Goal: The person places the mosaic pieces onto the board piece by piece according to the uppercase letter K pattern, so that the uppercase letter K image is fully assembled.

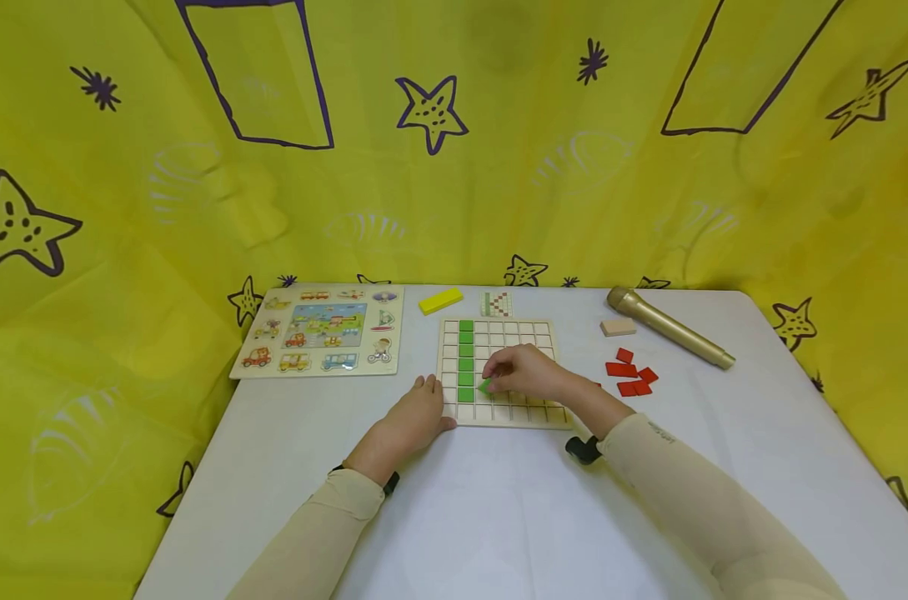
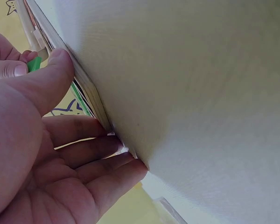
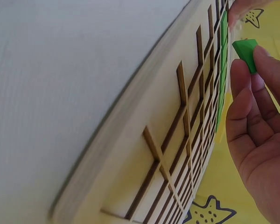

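Green tile (image 1: 485,386), half-hidden, pinched by right hand (image 1: 524,372) over grid board (image 1: 499,417).

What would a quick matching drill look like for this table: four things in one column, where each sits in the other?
Things:
1. green tile
2. red tiles
3. yellow block
4. picture puzzle

Places:
A. loose on the table, on the far side of the grid board from the left hand
B. at the table's far edge, beyond the grid board
C. pinched in the right hand over the grid board
D. flat on the table, on the left hand's side of the grid board

Pairs: 1-C, 2-A, 3-B, 4-D
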{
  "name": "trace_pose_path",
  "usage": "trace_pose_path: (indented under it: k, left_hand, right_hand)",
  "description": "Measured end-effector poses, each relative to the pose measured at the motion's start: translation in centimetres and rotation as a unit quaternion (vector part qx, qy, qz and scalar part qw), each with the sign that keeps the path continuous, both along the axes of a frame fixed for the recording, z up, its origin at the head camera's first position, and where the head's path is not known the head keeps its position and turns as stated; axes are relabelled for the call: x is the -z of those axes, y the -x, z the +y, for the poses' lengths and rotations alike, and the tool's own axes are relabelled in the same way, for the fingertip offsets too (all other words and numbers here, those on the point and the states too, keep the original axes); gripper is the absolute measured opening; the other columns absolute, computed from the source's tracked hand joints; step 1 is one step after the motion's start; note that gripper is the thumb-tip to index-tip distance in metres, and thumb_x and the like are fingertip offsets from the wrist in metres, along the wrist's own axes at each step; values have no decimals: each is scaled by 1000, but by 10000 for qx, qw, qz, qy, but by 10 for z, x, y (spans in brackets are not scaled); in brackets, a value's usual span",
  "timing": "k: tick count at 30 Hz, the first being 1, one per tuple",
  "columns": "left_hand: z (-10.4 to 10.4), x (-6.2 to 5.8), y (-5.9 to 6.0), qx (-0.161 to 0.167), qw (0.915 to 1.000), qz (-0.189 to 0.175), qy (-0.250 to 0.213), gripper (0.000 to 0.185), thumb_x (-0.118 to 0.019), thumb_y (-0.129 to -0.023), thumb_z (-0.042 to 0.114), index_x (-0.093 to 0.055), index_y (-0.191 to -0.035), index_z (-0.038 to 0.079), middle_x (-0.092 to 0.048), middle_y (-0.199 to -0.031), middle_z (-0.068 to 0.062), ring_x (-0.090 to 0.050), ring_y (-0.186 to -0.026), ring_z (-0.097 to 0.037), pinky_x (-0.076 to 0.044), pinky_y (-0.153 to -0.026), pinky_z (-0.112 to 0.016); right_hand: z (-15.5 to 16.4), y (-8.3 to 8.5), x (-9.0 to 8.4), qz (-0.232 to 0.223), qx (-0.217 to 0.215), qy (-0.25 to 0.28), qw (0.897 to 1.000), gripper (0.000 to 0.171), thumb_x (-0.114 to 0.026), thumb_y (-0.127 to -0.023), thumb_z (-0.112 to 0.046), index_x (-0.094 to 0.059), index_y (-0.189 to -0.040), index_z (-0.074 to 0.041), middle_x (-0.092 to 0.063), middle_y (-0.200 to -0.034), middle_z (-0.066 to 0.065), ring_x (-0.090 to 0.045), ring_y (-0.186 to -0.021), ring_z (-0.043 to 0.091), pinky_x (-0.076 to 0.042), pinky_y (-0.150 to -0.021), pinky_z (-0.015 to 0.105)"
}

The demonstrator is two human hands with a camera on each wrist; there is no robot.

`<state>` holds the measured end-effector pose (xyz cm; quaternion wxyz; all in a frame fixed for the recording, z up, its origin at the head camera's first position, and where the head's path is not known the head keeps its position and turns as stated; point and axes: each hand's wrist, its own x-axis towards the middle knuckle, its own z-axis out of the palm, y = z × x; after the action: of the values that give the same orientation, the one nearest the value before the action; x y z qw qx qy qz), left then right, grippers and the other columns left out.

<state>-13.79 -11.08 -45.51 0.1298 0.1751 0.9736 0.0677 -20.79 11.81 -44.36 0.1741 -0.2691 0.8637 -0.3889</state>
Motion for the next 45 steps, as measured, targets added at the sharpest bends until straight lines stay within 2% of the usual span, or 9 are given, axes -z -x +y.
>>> trace_pose_path:
  k: [9,18,28,37,45]
  left_hand:
    - [0,-1,-1,105,9999,112,-7,77,-63,-99,40,-39,-144,-17,-40,-150,-32,-37,-141,-44,-37,-114,-42]
    - [0,-1,-1,78,9999,63,-34,77,-62,-99,41,-39,-145,-17,-39,-151,-32,-37,-142,-44,-38,-114,-42]
    - [-1,2,2,61,10000,35,17,77,-62,-99,41,-39,-145,-17,-39,-151,-31,-36,-142,-44,-38,-114,-42]
    - [0,1,1,87,9999,59,62,77,-62,-99,41,-39,-145,-17,-39,-151,-31,-36,-142,-43,-37,-115,-42]
    - [-2,1,1,141,9998,128,48,77,-61,-100,41,-39,-145,-17,-40,-150,-32,-37,-142,-44,-37,-115,-42]
  right_hand:
    - [-13,-1,5,-28,-309,279,9991,13,-78,-88,-8,-73,-99,-6,-70,-88,-2,-64,-83,15,-56,-77,30]
    - [-25,-5,7,-31,-379,9,9993,10,-79,-88,-9,-73,-95,-7,-69,-85,-5,-65,-79,12,-57,-75,28]
    - [-32,-8,8,-36,-563,-87,9984,7,-79,-88,-11,-75,-94,-11,-70,-88,-7,-63,-83,12,-55,-76,27]
    - [-39,-8,14,326,-806,-375,9955,8,-78,-89,-11,-79,-97,-12,-71,-89,-10,-63,-84,7,-54,-79,25]
    - [-40,-12,15,302,-904,-273,9951,6,-78,-88,-8,-79,-94,-10,-69,-89,-6,-63,-83,7,-55,-75,24]
